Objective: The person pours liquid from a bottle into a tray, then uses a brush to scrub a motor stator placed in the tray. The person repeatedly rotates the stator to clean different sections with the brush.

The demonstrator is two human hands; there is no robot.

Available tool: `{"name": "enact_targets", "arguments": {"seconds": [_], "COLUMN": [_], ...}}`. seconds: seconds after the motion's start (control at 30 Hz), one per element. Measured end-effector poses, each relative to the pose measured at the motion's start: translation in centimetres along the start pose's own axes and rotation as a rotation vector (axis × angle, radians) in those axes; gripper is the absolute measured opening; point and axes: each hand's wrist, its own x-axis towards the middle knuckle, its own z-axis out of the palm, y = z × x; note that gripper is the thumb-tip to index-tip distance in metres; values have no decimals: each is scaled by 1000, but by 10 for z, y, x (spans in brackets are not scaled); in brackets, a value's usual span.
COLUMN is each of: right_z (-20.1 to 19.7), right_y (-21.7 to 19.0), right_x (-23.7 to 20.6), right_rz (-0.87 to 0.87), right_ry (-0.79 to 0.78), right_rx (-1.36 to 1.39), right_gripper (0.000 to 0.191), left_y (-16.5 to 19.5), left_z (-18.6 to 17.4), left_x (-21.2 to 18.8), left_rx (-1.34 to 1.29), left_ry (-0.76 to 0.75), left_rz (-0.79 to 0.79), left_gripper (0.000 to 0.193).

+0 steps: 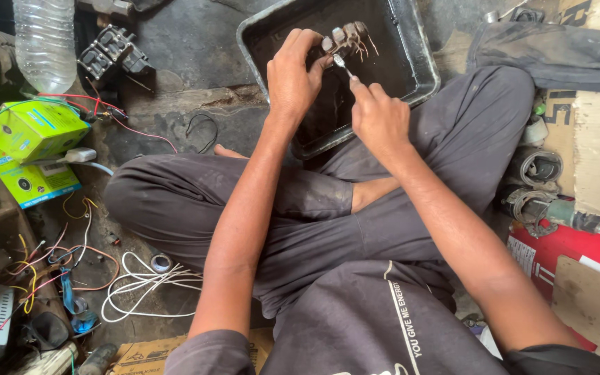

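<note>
Your left hand grips small grimy electrical part with thin wire legs, held over dark metal tray. Your right hand pinches slim metal tool, tip at part. Keep part steady above tray; work tip gently, legs look easily bent. 2 yellow-green boxes far left on floor; red carton at right, beside cardboard.

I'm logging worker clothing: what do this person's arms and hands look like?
Both forearms are bare, and the left hand and right hand wear no gloves, rings or watch. Short dark grey sleeves end above the elbows.
</note>
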Motion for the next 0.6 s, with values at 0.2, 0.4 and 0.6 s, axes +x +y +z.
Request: {"name": "enact_targets", "arguments": {"seconds": [0.2, 0.4, 0.6], "right_z": [14, -4, 29], "right_y": [-14, 6, -16], "right_x": [16, 10, 3], "right_rz": [380, 20, 52], "right_ry": [-24, 21, 151], "right_rx": [1211, 72, 686], "right_gripper": [23, 26, 16], "left_y": [1, -2, -2], "left_z": [-2, 1, 1], "left_x": [-4, -3, -3], "left_rx": [7, 2, -7], "left_ry": [50, 48, 54], "left_rz": [13, 2, -47], "left_gripper": [28, 28, 28]}}
